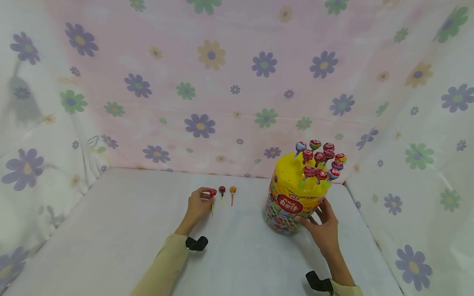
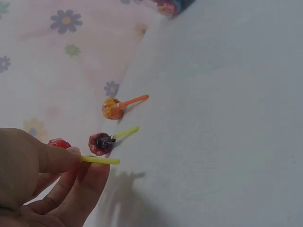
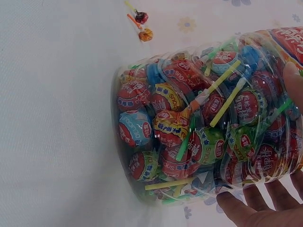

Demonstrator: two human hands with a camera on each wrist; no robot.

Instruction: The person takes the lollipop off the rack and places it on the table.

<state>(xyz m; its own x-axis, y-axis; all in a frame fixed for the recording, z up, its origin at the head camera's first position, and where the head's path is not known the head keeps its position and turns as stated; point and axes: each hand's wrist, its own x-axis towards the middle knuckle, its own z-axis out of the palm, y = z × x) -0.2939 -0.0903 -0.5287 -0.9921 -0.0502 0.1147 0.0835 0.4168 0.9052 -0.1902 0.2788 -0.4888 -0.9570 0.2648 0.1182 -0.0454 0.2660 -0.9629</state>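
My left hand (image 1: 199,205) pinches a red-wrapped lollipop (image 1: 212,192) by its yellow stick, just left of two lollipops lying on the table. One is a dark red lollipop (image 2: 100,144) with a yellow stick, the other an orange lollipop (image 2: 112,109) with an orange stick. My right hand (image 1: 324,230) grips the right side of a big clear jar (image 3: 189,123), thumb at the front and fingers round the side. Wrapped lollipops fill the jar. Several more stand by their sticks in its yellow lid (image 1: 286,172), mostly toward the back and right.
The white tabletop (image 1: 122,230) ends at a flowered cloth backdrop (image 1: 237,107) behind, with more flowered cloth on both sides. A black wrist strap (image 1: 197,243) is on the left forearm, another black strap (image 1: 318,283) on the right.
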